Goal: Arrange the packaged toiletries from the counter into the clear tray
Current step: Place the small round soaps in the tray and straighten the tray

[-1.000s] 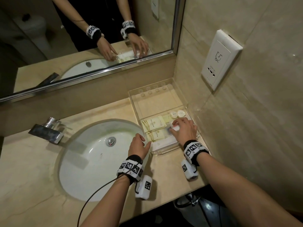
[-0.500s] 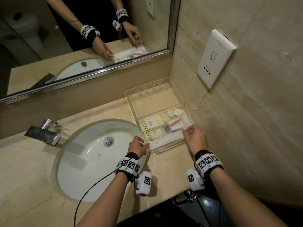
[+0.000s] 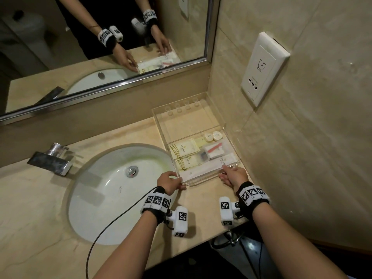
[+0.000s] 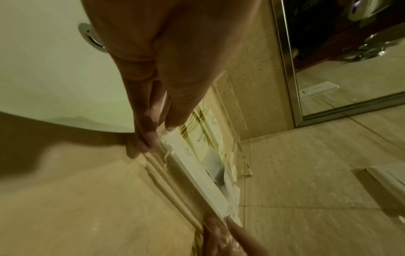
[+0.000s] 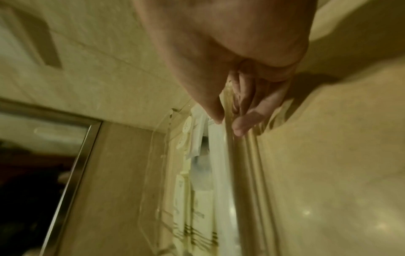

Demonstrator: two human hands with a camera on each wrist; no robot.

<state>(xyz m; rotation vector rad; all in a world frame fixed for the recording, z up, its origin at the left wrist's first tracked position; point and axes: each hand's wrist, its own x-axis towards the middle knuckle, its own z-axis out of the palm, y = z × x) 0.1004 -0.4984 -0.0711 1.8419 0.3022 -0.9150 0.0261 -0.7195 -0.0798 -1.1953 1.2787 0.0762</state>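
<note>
We hold the clear tray [image 3: 159, 125] by its near wall with both hands. Our left hand [image 3: 170, 181] grips the near left corner, thumb over the rim and fingers [image 4: 151, 138] curled against the outside. Our right hand [image 3: 234, 176] pinches the near right corner the same way, thumb inside, fingers outside. The tray sits on the table [image 3: 30, 198] in the far right corner, between the sink [image 3: 96, 188] and the side wall.

As far as we can see, the arranging looks nearly done. The near compartment is filled: 2 cream sachets [image 3: 184, 150] with gold stripes on the left, 2 round white caps [image 3: 213, 135] at the far right, a clear packet with a red strip [image 3: 214, 149] in the middle, and a long white box [image 3: 203, 170] lying along the near wall. The far compartment holds nothing. No packets show on the table outside the tray, so we judge that what remains is only to square the tray up or slide it into place.

The sachets and the white box carry a small printed logo and a line of lettering, but it is too small and blurred for us to read. The wall socket [image 3: 263, 67] shows only a shaver-style pictogram.
</note>
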